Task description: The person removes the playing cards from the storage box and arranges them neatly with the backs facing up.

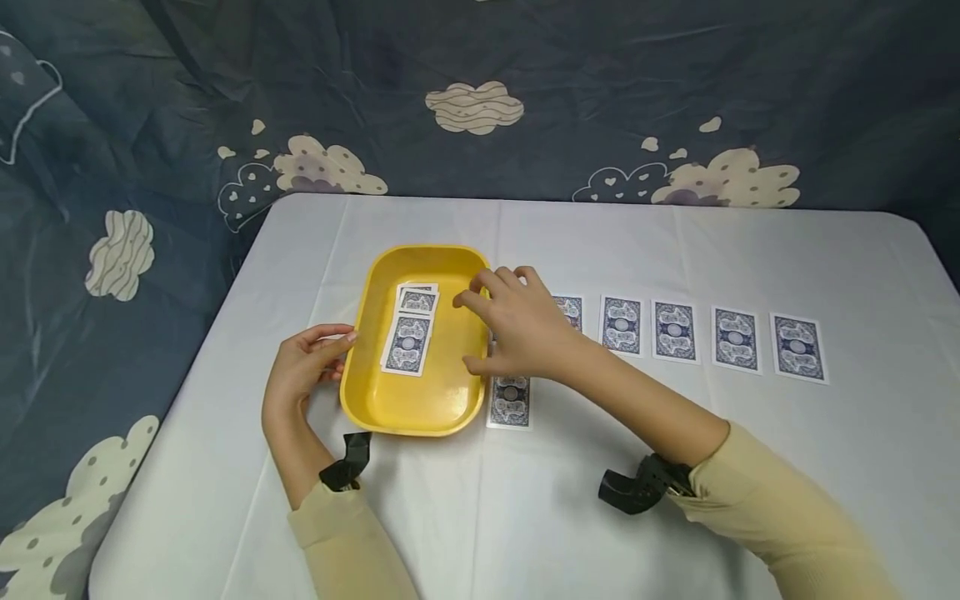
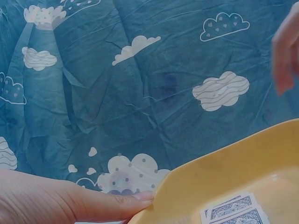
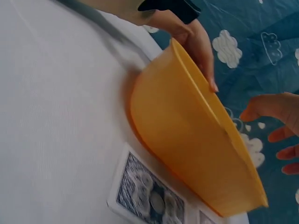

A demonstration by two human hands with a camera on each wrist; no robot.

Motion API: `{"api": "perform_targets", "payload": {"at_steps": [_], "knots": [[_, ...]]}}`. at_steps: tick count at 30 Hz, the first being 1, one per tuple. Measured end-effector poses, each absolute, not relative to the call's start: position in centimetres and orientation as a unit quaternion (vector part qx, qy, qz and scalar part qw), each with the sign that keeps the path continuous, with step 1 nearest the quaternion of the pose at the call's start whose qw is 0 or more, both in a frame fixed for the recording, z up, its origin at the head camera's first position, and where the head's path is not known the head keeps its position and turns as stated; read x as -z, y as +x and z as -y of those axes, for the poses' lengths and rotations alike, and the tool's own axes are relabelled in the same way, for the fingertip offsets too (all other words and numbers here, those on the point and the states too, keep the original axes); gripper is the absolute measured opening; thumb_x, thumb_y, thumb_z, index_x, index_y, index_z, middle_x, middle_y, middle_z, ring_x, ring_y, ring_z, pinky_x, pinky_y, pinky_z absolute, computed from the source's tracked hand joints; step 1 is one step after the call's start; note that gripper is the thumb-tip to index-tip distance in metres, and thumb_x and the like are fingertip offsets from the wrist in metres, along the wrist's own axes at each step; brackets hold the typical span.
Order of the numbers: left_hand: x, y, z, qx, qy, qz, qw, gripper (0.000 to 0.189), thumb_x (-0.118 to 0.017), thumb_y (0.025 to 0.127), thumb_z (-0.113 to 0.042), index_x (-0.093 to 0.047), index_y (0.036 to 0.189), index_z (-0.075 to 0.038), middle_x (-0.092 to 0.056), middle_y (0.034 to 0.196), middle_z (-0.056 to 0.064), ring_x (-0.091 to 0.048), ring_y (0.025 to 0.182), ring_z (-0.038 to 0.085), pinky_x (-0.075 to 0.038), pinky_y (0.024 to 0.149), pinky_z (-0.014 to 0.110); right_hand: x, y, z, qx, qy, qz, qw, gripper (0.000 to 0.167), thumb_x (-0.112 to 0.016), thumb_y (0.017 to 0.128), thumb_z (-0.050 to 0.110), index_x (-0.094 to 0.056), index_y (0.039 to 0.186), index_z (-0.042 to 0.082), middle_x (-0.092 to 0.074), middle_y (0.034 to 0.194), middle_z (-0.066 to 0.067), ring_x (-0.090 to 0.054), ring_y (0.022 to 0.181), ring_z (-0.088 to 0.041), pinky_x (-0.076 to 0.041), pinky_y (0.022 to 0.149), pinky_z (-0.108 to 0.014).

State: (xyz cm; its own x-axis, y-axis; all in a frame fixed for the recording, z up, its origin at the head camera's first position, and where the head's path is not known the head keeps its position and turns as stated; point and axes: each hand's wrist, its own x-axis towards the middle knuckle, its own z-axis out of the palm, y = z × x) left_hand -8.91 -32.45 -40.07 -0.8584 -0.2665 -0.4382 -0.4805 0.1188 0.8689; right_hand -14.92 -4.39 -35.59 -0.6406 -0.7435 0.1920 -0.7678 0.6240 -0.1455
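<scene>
A yellow tray [image 1: 461,400] stands on the left part of the table, with several face-down playing cards [image 1: 408,343] overlapping inside it. My left hand [image 1: 303,367] holds the tray's left rim, its thumb [image 2: 112,205] at the edge in the left wrist view. Over the tray's right rim is my right hand [image 1: 517,329], fingers spread and curved, nothing between them. Also in the right wrist view, its fingers [image 3: 275,109] are apart from the tray. Close beside the tray's right side lies a face-down card [image 1: 510,407], partly hidden by the right hand.
A row of face-down cards [image 1: 675,331] with blue patterned backs runs rightward from the tray on the white tablecloth [image 1: 600,550]. My right forearm passes in front of part of the row. A dark cloud-print curtain [image 1: 540,50] hangs behind the table.
</scene>
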Motion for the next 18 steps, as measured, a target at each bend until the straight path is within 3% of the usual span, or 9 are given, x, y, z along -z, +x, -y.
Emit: {"api": "perform_targets", "payload": {"at_steps": [6,11,18], "knots": [[40.2,-8.9,32.6,-0.616,-0.25,-0.742,0.085,0.042,-0.071,0.081,-0.029,-0.058,0.112,-0.004,-0.059,0.06,-0.008,-0.05,0.046,0.005,-0.049,0.05,0.018,37.4,-15.0,9.0,-0.04,0.458,0.886,0.062,0.066,-0.064,0.07,0.063,-0.06,0.114,0.015,-0.054,0.108,-0.005,-0.049,0.101,-0.024,-0.036,0.092,-0.044],[40.5,-8.8,32.5,-0.624,-0.249,-0.736,0.084,0.037,-0.071,0.081,-0.027,-0.06,0.109,-0.006,-0.06,0.06,-0.008,-0.05,0.047,0.005,-0.049,0.049,0.017,39.5,-15.3,12.5,-0.004,0.439,0.898,-0.002,0.077,-0.061,0.065,0.074,-0.06,0.11,0.012,-0.052,0.114,-0.007,-0.047,0.104,-0.024,-0.036,0.091,-0.042],[40.4,-8.8,32.6,-0.625,-0.245,-0.738,0.074,0.03,-0.071,0.082,-0.026,-0.061,0.103,-0.007,-0.059,0.059,-0.009,-0.05,0.048,0.005,-0.047,0.049,0.016,41.3,-16.0,14.1,0.021,0.399,0.916,-0.044,0.1,-0.056,0.057,0.084,-0.052,0.124,0.009,-0.047,0.127,-0.01,-0.039,0.117,-0.026,-0.031,0.099,-0.045]]}}
